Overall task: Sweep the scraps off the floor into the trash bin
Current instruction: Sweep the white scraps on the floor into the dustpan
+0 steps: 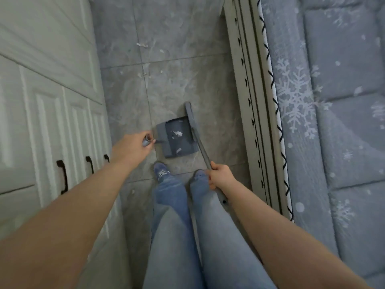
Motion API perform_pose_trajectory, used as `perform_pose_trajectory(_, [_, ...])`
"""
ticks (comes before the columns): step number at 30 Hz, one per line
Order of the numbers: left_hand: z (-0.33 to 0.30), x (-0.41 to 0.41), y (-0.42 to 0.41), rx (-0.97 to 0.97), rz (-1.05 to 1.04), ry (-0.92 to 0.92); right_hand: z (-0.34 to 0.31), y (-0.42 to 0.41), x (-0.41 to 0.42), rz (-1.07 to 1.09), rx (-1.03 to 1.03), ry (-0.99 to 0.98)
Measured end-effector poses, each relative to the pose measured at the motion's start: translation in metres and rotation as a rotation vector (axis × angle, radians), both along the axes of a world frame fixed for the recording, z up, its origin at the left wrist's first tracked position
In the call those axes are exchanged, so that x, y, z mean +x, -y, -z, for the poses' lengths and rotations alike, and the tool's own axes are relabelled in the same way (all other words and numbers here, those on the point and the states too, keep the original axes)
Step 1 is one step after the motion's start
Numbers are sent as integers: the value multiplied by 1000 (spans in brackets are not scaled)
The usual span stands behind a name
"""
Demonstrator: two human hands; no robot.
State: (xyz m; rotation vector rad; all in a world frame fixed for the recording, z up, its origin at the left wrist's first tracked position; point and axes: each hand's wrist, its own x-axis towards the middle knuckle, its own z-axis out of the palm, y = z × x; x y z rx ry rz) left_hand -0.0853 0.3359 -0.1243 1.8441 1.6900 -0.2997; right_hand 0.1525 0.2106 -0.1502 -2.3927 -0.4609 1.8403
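Observation:
A grey dustpan point(177, 138) stands on the tiled floor just ahead of my feet, with white paper scraps point(177, 133) lying in its tray. My left hand point(135, 142) grips the top of the dustpan's upright handle point(147, 140). My right hand point(219, 176) grips the grey broom shaft point(201, 146). The broom head point(190, 114) rests at the dustpan's right edge. More white scraps point(142, 45) lie farther along the floor, with several smaller bits point(145, 73) nearer. No trash bin is in view.
White wardrobe doors point(48, 113) with black handles line the left side. A bed frame point(248, 101) with a snowflake-patterned blue cover point(325, 105) runs along the right. The grey tiled floor point(166, 24) forms a narrow aisle between them. My jeans-clad legs and blue shoes point(161, 172) stand below the dustpan.

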Motion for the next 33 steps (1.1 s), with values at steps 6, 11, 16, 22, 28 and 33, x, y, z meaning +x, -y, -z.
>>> perform_pose_trajectory(6, [-6,-45,81,40,-466,43,-27,7,-6,-347,75,76])
perform_pose_trajectory(11, [-27,-66,193,13,-836,130,-43,1,-42,-657,111,114])
perform_pose_trajectory(16, [-38,-81,288,48,-1171,151,-49,3,-91,-1035,103,115])
perform_pose_trajectory(22, [-29,-89,374,31,-1395,129,-50,13,-142,-1581,121,199])
perform_pose_trajectory(28, [-26,-86,434,-9,-1571,40,-32,30,-175,-1873,148,271])
perform_pose_trajectory(33, [-14,-92,457,-26,-1666,29,-13,49,-205,-1888,174,272])
